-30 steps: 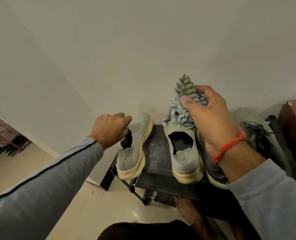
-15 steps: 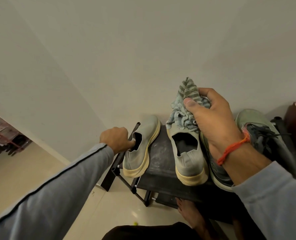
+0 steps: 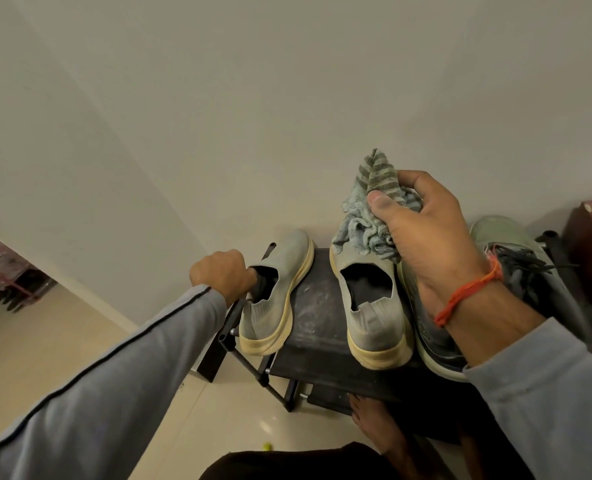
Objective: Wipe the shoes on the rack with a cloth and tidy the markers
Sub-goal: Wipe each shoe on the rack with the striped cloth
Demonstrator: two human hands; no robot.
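Shoes point(image 3: 370, 306) sit on the rack point(image 3: 308, 317) — left hand point(image 3: 223, 275) fingers curl inside the left shoe point(image 3: 273, 292); right hand point(image 3: 429, 237) clutches the cloth point(image 3: 367, 216).

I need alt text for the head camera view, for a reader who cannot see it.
A person's left hand grips the collar of a grey slip-on shoe at the left end of a black shoe rack, while the right hand holds a bunched striped cloth above a matching shoe.
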